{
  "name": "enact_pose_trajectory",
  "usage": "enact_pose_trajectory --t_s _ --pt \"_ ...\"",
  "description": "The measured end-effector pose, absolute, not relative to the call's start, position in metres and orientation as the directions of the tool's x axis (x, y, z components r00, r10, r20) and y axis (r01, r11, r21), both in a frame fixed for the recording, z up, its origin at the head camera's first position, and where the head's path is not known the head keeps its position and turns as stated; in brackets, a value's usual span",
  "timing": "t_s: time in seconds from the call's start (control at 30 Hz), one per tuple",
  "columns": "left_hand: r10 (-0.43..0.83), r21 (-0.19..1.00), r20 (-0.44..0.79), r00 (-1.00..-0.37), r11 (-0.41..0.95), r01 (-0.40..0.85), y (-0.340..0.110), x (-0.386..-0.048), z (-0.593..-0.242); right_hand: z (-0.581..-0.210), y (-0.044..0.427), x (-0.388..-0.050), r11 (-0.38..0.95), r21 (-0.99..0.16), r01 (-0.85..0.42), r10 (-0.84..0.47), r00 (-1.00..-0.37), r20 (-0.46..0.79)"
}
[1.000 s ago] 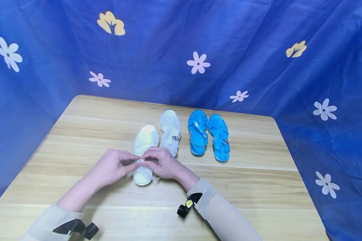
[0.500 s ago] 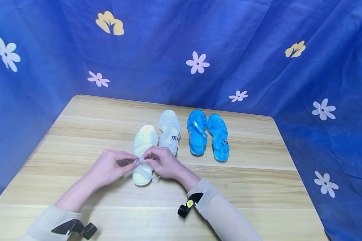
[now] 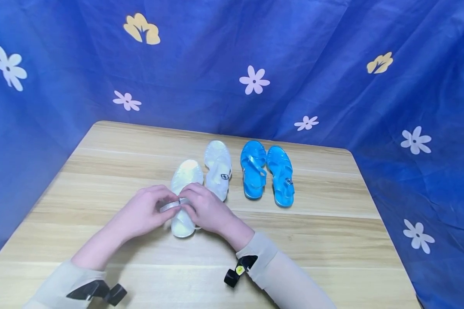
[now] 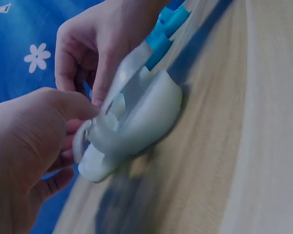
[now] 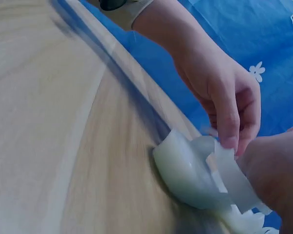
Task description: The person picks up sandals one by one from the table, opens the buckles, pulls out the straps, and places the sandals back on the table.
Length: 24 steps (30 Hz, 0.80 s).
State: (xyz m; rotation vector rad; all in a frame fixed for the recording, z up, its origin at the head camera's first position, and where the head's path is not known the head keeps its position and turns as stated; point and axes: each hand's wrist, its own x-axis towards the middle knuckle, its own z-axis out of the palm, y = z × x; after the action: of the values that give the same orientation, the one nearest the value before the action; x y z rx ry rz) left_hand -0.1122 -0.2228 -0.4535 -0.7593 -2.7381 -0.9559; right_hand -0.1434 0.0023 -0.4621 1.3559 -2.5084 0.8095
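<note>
A white jelly sandal (image 3: pixel 187 171) lies on the wooden table, toe pointing away from me. Above its middle, my left hand (image 3: pixel 142 212) pinches its pale strap (image 3: pixel 170 206) between thumb and fingers. My right hand (image 3: pixel 208 208) pinches the same strap from the other side, fingertips close to the left ones. A small dark line, apparently part of a buckle, shows where the fingertips meet. In the left wrist view the sandal's heel (image 4: pixel 158 107) faces the camera and the strap arches up from it. Fingers partly cover the buckle in every view.
The other white sandal (image 3: pixel 218 159), with a dark buckle, lies just right of the handled one. Two blue sandals (image 3: pixel 253 184) stand side by side farther right. A blue flowered curtain (image 3: pixel 201 64) hangs behind the table (image 3: pixel 313 253).
The right hand has shifted slightly left and turned, bringing its fingertips over the buckle. A length of strap now shows between the left hand's thumb and fingers. The sandals have stayed in place.
</note>
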Motion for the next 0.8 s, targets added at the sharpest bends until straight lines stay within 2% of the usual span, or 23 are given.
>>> enact_pose_trajectory --t_s 0.23,0.33,0.47,0.67,0.8 --pt "0.445 0.526 0.235 -0.864 0.689 0.498 -0.217 -0.115 -0.448 -0.457 0.000 -0.144 0.551 -0.320 -0.771 -0.737 -0.629 0.246" --pt "0.454 0.524 0.235 -0.859 0.685 0.506 -0.216 -0.116 -0.446 -0.458 0.000 -0.145 0.571 -0.371 -0.733 -0.722 -0.663 0.198" --pt "0.467 0.518 0.216 -0.857 0.690 0.506 -0.213 -0.116 -0.444 -0.460 0.002 -0.146 0.553 -0.456 -0.698 -0.701 -0.685 0.198" --pt "0.507 0.479 0.197 -0.839 0.697 0.534 -0.213 -0.115 -0.445 -0.460 0.009 -0.150 0.449 -0.584 -0.676 -0.726 -0.658 0.203" --pt "0.515 0.467 0.259 -0.817 0.674 0.573 -0.215 -0.112 -0.449 -0.457 0.014 -0.152 0.396 -0.599 -0.696 -0.756 -0.618 0.217"
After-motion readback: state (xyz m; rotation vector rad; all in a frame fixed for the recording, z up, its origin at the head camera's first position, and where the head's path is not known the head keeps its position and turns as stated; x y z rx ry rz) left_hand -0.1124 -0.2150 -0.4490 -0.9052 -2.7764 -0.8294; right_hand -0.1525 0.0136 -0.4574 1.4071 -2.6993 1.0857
